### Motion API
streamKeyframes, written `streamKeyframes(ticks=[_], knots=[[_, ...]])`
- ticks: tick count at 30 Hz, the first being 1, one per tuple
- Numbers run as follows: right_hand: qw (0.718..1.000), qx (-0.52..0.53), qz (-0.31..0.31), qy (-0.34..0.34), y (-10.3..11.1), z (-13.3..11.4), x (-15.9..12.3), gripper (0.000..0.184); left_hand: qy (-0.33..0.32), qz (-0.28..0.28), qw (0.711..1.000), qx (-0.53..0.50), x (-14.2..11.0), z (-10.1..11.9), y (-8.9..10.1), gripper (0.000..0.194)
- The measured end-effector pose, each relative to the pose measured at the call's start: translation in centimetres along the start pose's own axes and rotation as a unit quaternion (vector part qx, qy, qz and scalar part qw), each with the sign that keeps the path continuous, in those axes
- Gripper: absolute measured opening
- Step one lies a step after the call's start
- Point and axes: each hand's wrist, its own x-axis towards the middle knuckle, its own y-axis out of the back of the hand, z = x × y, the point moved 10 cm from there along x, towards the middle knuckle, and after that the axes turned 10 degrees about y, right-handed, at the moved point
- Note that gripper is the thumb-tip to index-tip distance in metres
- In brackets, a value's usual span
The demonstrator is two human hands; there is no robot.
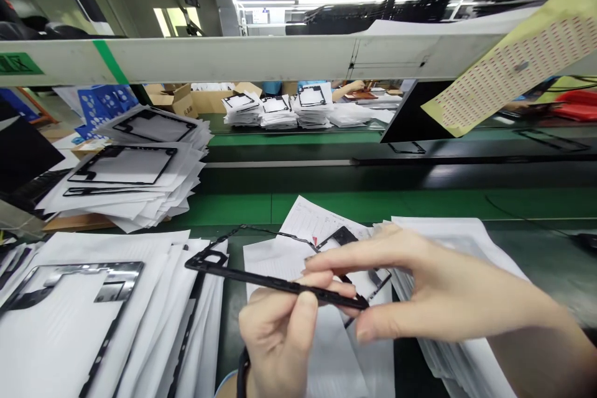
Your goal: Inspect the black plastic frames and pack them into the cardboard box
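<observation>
A thin black plastic frame (261,278), like a device bezel, is held edge-on and tilted in front of me. My left hand (280,329) pinches its near bar between thumb and fingers. Over the right end of that bar is my right hand (410,286), its fingers stretched out and its thumb apart, just below the corner. Whether the right fingertips touch the frame cannot be made out. Beneath both hands lie white paper sheets (331,348) and another black frame (342,237), partly hidden by the right hand.
White sheets with a black frame on top (69,323) are stacked at left. Another stack of sheets and frames (125,168) stands behind it. White sheets (466,242) lie at right. A pale crossbar (280,56) spans the view, with a yellow label sheet (522,50) hanging there. Another person's hand (353,87) shows beyond.
</observation>
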Motion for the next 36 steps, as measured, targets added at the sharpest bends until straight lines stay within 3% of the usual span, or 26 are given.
streamKeyframes(ticks=[2, 5, 10, 12, 16, 19, 21, 26, 31, 36], knots=[[0.992, -0.111, 0.046, 0.039, 0.3, -0.7, -0.7, 0.048, -0.012, -0.020, 0.999, -0.022, 0.8, -0.5, -0.1, 0.031], [0.957, -0.240, 0.115, 0.116, 0.1, -1.8, -1.6, 0.054, -0.022, -0.010, 1.000, -0.014, 1.9, -1.2, 0.1, 0.028], [0.945, -0.251, 0.180, 0.109, 0.2, 0.1, -1.8, 0.035, -0.004, -0.002, 1.000, -0.021, 3.5, -2.1, -0.3, 0.025], [0.928, -0.292, 0.200, 0.115, 0.4, 0.3, -1.8, 0.026, 0.026, 0.011, 1.000, -0.015, 4.5, -2.8, -0.1, 0.028], [0.846, -0.458, 0.208, 0.175, -0.4, -0.9, -2.1, 0.021, 0.108, 0.072, 0.991, -0.024, 6.6, -4.3, 2.4, 0.031], [0.777, -0.552, 0.209, 0.217, -1.3, -2.2, -2.8, 0.023, 0.156, 0.056, 0.982, -0.090, 7.2, -4.6, 3.5, 0.026], [0.749, -0.580, 0.210, 0.243, -1.7, -2.9, -3.5, 0.027, 0.160, 0.038, 0.978, -0.131, 6.9, -4.0, 3.8, 0.024], [0.754, -0.562, 0.230, 0.249, 0.0, -4.5, -5.4, 0.041, 0.093, 0.075, 0.978, -0.170, 4.7, -1.2, 5.4, 0.018], [0.774, -0.514, 0.290, 0.230, 3.2, -7.5, -7.0, 0.034, -0.003, 0.143, 0.978, -0.150, 2.7, 1.0, 7.2, 0.015], [0.776, -0.507, 0.294, 0.233, 3.9, -10.9, -7.6, 0.037, -0.141, 0.181, 0.967, -0.113, 1.6, 4.5, 6.7, 0.033]])
